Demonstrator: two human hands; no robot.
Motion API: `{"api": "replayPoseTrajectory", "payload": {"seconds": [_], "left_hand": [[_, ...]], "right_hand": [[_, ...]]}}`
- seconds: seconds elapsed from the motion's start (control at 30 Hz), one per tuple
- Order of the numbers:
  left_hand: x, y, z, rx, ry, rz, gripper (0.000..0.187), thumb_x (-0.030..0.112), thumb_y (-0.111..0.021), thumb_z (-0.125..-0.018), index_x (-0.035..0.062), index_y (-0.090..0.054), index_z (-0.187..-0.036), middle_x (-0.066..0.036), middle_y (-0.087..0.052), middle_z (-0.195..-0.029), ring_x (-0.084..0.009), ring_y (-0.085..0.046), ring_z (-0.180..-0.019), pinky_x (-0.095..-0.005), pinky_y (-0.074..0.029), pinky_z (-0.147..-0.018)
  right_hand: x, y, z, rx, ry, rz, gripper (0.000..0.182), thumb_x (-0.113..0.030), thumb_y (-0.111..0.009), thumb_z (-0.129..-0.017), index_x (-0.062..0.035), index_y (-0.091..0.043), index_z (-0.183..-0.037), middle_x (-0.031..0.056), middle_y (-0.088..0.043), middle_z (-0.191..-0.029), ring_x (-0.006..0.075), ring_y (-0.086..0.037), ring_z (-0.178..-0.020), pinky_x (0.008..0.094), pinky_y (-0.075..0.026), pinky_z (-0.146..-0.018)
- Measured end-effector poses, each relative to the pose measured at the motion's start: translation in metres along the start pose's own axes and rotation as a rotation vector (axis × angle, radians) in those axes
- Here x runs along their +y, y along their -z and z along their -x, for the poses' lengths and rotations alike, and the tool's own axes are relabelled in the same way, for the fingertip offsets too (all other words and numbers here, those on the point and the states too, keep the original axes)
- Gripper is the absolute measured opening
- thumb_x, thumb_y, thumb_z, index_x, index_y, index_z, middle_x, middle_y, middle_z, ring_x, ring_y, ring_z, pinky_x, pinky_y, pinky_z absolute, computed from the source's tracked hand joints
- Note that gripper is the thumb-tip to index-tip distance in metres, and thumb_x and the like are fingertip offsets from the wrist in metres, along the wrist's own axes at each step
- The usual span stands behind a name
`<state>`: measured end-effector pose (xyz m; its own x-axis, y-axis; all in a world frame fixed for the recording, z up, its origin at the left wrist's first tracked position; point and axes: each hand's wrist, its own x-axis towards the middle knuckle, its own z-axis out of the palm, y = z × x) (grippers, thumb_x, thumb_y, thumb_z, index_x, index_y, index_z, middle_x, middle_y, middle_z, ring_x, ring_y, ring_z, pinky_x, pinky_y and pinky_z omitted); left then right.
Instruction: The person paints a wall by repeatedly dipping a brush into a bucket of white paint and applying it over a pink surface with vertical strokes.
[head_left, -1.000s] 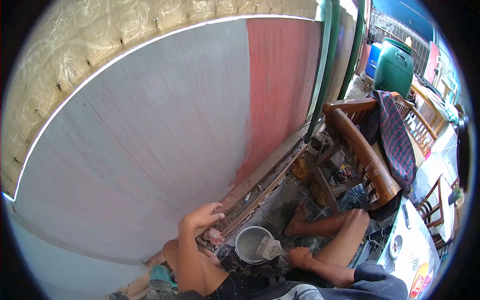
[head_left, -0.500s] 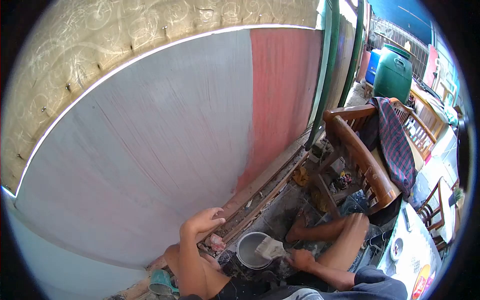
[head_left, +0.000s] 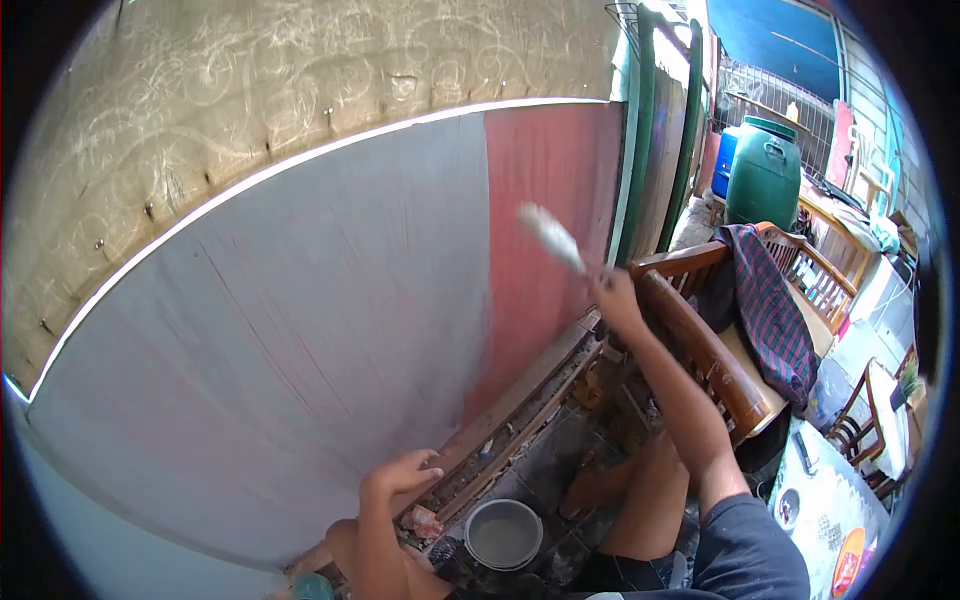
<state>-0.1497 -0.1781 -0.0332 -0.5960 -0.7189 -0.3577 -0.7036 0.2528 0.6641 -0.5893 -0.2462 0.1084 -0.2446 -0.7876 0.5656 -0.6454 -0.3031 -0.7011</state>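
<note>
My right hand [head_left: 614, 298] is raised at the end of an outstretched arm, fingers wrapped round the handle of a wide paintbrush [head_left: 550, 238]. The pale, blurred bristles point up and left, overlapping the red section [head_left: 535, 165] of the wall in this view. Left of that, the wall is covered in grey [head_left: 350, 260], with faint reddish streaks. My left hand [head_left: 405, 472] hangs loosely over my bent leg, empty, its fingers apart and slightly curled. Below, between my legs, stands a bucket [head_left: 503, 567] with greyish liquid inside.
A wooden ledge [head_left: 540, 400] with debris runs along the wall's foot. To the right stands a wooden bench [head_left: 715, 350] draped with a checked cloth [head_left: 770, 310]. Behind it is a green barrel [head_left: 765, 175]. A low table [head_left: 815, 520] is at lower right. A green container [head_left: 313, 587] sits lower left.
My right hand has lifted the paintbrush from over the bucket, up and to the right in front of the red section. The view has tilted up slightly; my left hand stays about where it was.
</note>
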Motion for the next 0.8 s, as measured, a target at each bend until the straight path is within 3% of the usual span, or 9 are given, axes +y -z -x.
{"api": "replayPoseTrajectory", "payload": {"seconds": [0.1,0.13,0.27,0.37,0.6,0.7,0.8], "left_hand": [[0.0,-0.008,-0.006,-0.067,0.043,-0.051,0.056,0.038,-0.061,-0.089,0.0037,-0.051,-0.132,-0.024,-0.058,-0.125,-0.0347,-0.056,-0.117,-0.0402,-0.044,-0.099],[0.004,-0.009,-0.007,-0.09,0.056,-0.06,0.056,0.038,-0.061,-0.089,0.0037,-0.051,-0.132,-0.024,-0.058,-0.125,-0.0347,-0.056,-0.117,-0.0403,-0.044,-0.099],[0.0,-0.014,-0.017,-0.103,0.049,-0.095,0.057,0.046,-0.059,-0.09,0.0076,-0.051,-0.132,-0.02,-0.058,-0.125,-0.0331,-0.055,-0.117,-0.0397,-0.044,-0.097],[0.006,-0.014,-0.018,-0.127,0.038,-0.18,0.057,0.044,-0.06,-0.09,0.0067,-0.05,-0.132,-0.022,-0.058,-0.125,-0.0339,-0.055,-0.117,-0.0401,-0.044,-0.097],[0.013,-0.011,-0.022,-0.099,0.03,-0.139,0.056,0.041,-0.06,-0.09,0.0043,-0.051,-0.13,-0.022,-0.057,-0.126,-0.035,-0.055,-0.117,-0.0417,-0.043,-0.099],[0.017,-0.012,-0.024,-0.105,0.035,-0.155,0.054,0.04,-0.06,-0.089,0.004,-0.052,-0.129,-0.022,-0.057,-0.126,-0.0349,-0.054,-0.117,-0.0417,-0.043,-0.099],[0.011,-0.018,-0.032,-0.106,-0.046,-0.179,0.056,0.041,-0.06,-0.09,0.0048,-0.05,-0.131,-0.023,-0.057,-0.126,-0.0351,-0.055,-0.117,-0.0416,-0.043,-0.098]], "right_hand": [[-0.059,0.008,-0.082,0.089,0.081,0.003,0.036,-0.023,-0.06,-0.09,-0.0061,-0.063,-0.122,0.0183,-0.069,-0.108,0.0228,-0.066,-0.103,0.0343,-0.048,-0.088],[-0.058,0.005,-0.108,0.17,0.222,-0.017,0.036,-0.025,-0.061,-0.09,-0.0065,-0.064,-0.121,0.0186,-0.068,-0.108,0.0249,-0.066,-0.104,0.0345,-0.049,-0.087],[-0.078,0.001,-0.159,0.201,0.226,0.044,0.039,-0.032,-0.062,-0.09,-0.0064,-0.065,-0.119,0.0196,-0.067,-0.109,0.0315,-0.065,-0.104,0.0366,-0.05,-0.087],[-0.07,-0.012,-0.171,0.228,0.26,0.102,0.04,-0.035,-0.063,-0.089,-0.0069,-0.066,-0.117,0.0209,-0.066,-0.109,0.0361,-0.063,-0.105,0.0398,-0.05,-0.088],[0.03,-0.049,-0.119,-0.024,0.163,0.224,0.036,-0.036,-0.067,-0.084,-0.014,-0.069,-0.113,0.0219,-0.067,-0.1,0.0387,-0.065,-0.097,0.0432,-0.051,-0.085],[0.038,-0.029,-0.098,-0.281,0.024,0.393,0.033,-0.037,-0.067,-0.084,-0.0176,-0.071,-0.11,0.0214,-0.068,-0.098,0.0386,-0.065,-0.094,0.0444,-0.051,-0.083],[-0.003,-0.008,-0.099,-0.456,0.012,0.675,0.034,-0.041,-0.065,-0.083,-0.0202,-0.071,-0.109,0.0191,-0.069,-0.097,0.0378,-0.066,-0.09,0.0444,-0.052,-0.082]]}}
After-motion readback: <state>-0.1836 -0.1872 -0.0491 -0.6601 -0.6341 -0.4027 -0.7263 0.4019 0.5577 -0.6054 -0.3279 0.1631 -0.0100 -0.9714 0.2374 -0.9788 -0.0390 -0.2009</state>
